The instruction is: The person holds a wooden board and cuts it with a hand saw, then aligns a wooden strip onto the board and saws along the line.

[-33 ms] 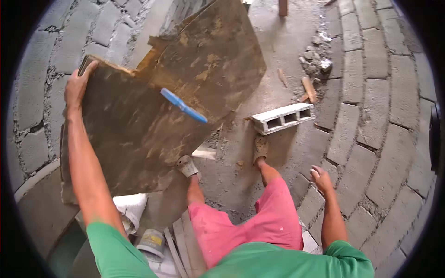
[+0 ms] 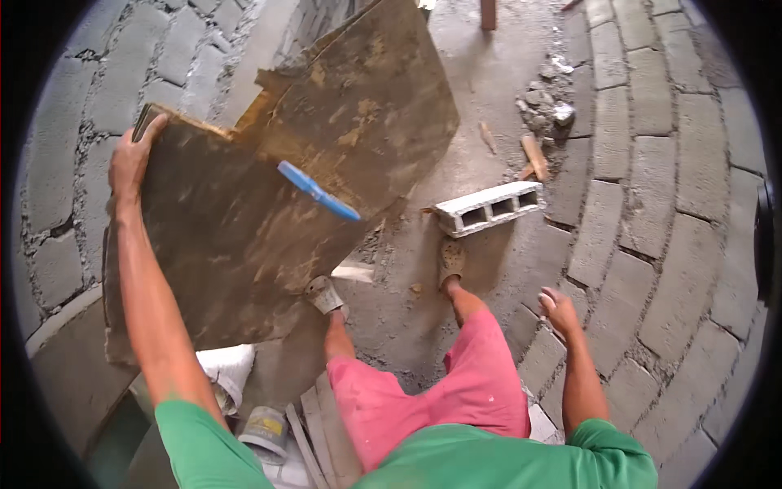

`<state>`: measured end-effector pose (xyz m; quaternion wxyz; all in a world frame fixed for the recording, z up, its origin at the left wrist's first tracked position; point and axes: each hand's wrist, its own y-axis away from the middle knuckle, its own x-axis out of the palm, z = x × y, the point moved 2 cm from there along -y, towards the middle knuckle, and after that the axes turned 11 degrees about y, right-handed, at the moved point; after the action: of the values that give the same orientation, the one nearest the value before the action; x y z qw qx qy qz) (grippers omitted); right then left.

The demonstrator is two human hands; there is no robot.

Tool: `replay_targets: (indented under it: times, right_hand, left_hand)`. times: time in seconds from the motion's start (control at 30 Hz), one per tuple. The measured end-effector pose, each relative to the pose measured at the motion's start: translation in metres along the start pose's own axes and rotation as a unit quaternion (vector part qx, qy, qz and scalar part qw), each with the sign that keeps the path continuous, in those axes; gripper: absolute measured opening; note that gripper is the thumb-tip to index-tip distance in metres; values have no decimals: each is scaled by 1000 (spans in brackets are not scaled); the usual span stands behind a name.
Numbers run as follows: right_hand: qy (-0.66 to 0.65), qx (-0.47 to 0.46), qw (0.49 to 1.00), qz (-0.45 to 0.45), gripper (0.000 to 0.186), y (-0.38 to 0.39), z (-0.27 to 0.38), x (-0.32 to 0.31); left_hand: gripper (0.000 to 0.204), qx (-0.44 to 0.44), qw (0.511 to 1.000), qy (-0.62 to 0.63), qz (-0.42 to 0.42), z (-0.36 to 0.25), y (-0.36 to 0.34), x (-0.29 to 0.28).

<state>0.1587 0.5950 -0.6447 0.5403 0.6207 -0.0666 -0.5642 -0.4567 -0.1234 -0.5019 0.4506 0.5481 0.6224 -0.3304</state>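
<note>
My left hand (image 2: 130,167) grips the upper left corner of a large, dirty brown plywood sheet (image 2: 212,236), thumb over its edge. The sheet is tilted in front of me, and its lower part reaches down beside my left foot. A second stained board (image 2: 383,90) with a torn, ragged edge adjoins it at the far side. Across the sheet's face shows a long, slim blue plastic thing (image 2: 318,191); its kind is unclear. Away from the boards, my right hand (image 2: 560,313) hangs at my right with curled fingers; whether something small is inside is hidden.
A hollow concrete block (image 2: 489,209) lies on the floor ahead of my right foot. Rubble (image 2: 547,110) and wood scraps (image 2: 534,157) lie beyond it. Block walls rise on both sides. A bucket (image 2: 265,432), a white sack (image 2: 228,371) and wood strips (image 2: 322,424) are near my left leg.
</note>
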Motion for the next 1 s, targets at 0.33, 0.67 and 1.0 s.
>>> replay_targets:
  times: [0.33, 0.67, 1.0]
  right_hand:
    - [-28, -57, 993, -95, 45, 19, 70, -61]
    - [-34, -104, 994, 18, 39, -14, 24, -82]
    - [-159, -66, 981, -90, 41, -59, 35, -203]
  left_hand:
    - [73, 21, 998, -33, -39, -50, 93, -38]
    - [73, -34, 998, 12, -50, -89, 155, -59]
    - [66, 11, 993, -41, -107, -134, 246, -80]
